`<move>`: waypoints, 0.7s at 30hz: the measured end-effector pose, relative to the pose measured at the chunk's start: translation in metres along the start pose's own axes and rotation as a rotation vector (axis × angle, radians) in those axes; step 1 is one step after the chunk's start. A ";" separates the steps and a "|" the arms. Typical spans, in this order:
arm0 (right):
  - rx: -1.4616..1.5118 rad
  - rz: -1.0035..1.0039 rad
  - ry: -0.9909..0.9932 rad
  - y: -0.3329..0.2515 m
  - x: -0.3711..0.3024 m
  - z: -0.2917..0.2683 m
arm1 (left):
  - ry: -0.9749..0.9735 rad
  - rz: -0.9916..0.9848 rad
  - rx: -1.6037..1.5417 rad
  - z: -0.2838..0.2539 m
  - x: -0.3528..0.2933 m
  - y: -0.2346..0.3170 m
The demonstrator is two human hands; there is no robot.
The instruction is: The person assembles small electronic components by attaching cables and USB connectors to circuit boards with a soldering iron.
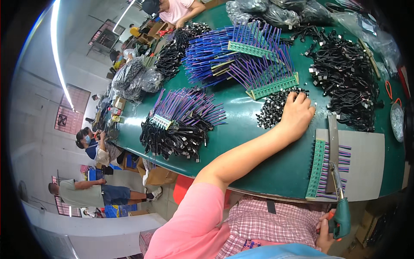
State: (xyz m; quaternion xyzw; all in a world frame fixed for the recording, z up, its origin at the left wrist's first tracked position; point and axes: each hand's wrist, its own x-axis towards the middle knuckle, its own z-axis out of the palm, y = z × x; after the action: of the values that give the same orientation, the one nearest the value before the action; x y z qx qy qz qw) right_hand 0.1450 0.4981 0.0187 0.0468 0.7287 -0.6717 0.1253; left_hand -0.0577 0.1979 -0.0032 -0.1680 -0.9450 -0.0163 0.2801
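Observation:
My left hand [299, 113] is over a pile of small black plastic parts [271, 110], fingers curled down at its right edge; what lies between the fingertips is hidden. Low on the right, my right hand [326, 235] grips a green-handled soldering gun [343, 218], its tip pointing up the table. Beside that tip, a flat metal bar [333, 146] lies across short purple and black wires [343, 162]. These wires run out from a green circuit board strip [317, 168] on a pale grey sheet [366, 164].
Behind the pile are wired green board strips [276, 86] and a heap of blue-purple wires [205, 56]. Black cable bundles lie at the right [349, 82] and left [174, 140]. Plastic bags [276, 13] line the far edge. A co-worker [177, 13] sits at the far end; others are left.

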 end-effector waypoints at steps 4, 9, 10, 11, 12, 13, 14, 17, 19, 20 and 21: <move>0.081 -0.023 0.028 0.006 0.007 0.002 | 0.023 -0.004 -0.001 -0.003 0.000 -0.003; 0.130 -0.036 0.061 0.001 0.007 0.007 | 0.029 -0.010 -0.039 -0.006 0.008 -0.003; 0.124 -0.029 0.078 0.002 0.006 0.007 | 0.063 -0.017 -0.054 -0.008 0.010 -0.002; 0.089 -0.003 0.107 -0.001 0.006 0.013 | 0.063 -0.031 -0.078 -0.003 0.007 -0.007; 0.090 -0.010 0.099 0.001 0.005 0.011 | 0.084 -0.052 -0.082 -0.008 0.007 -0.006; 0.093 0.007 0.102 0.004 0.005 0.010 | 0.105 -0.074 -0.084 -0.013 0.006 -0.005; 0.095 0.023 0.104 0.006 0.004 0.007 | 0.109 -0.082 -0.074 -0.016 0.003 -0.004; -0.287 0.256 -0.449 0.013 0.014 -0.040 | 0.114 -0.131 -0.178 -0.026 -0.005 -0.002; -0.082 0.130 -0.171 0.001 -0.006 -0.003 | 0.045 -0.284 -0.380 -0.030 -0.007 0.008; 0.104 -0.006 0.102 -0.007 -0.010 0.014 | 0.032 -0.276 -0.411 -0.034 -0.011 0.010; 0.094 0.047 0.059 -0.008 -0.007 0.016 | -0.092 -0.488 -0.864 -0.043 -0.016 0.016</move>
State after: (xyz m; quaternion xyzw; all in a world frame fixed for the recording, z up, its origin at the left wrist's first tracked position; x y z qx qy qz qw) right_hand 0.1519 0.4824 0.0270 0.0896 0.6984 -0.7003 0.1173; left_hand -0.0179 0.2026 0.0233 -0.0432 -0.8749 -0.4642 0.1311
